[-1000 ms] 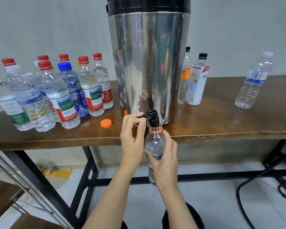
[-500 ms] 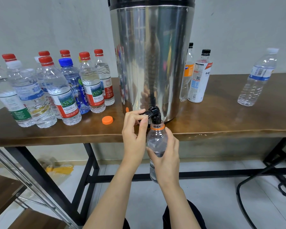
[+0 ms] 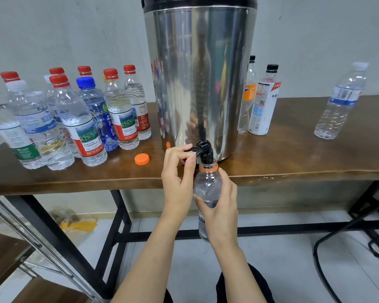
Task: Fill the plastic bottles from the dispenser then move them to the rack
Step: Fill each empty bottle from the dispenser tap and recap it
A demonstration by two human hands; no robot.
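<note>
Uncapped bottle under dispenser tap

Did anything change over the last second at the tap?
Nothing visibly changed. The left hand still pinches the tap lever, the right hand still holds the bottle under the spout, and the orange cap lies where it was. Any rise in water level is too slight to tell.
</note>
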